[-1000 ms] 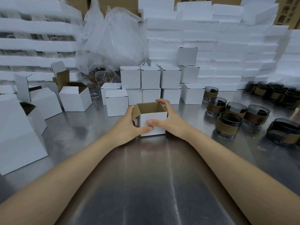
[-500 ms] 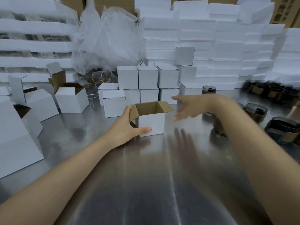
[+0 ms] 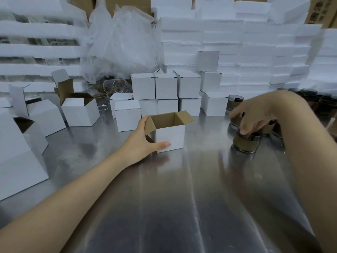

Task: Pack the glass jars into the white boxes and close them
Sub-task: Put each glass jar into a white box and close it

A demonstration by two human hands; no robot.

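A small white box (image 3: 170, 137) stands open-topped at the middle of the steel table, brown flaps up. My left hand (image 3: 144, 141) grips its left side, thumb across the front face. At the right, my right hand (image 3: 255, 115) hovers palm down over a glass jar (image 3: 245, 144) with a brown paper band. Its fingers are spread and blurred, and the thumb touches the jar's rim without closing round it. More banded jars (image 3: 235, 101) stand behind the hand, partly hidden.
Closed white boxes (image 3: 166, 86) are stacked behind the open one. Open and folded boxes (image 3: 78, 110) crowd the left side. White foam slabs (image 3: 255, 52) and a clear plastic bag (image 3: 124, 44) line the back. Bare steel table (image 3: 182, 207) lies in front.
My right hand let go of the box, swung right and came down over a banded jar. The left hand stayed on the box.
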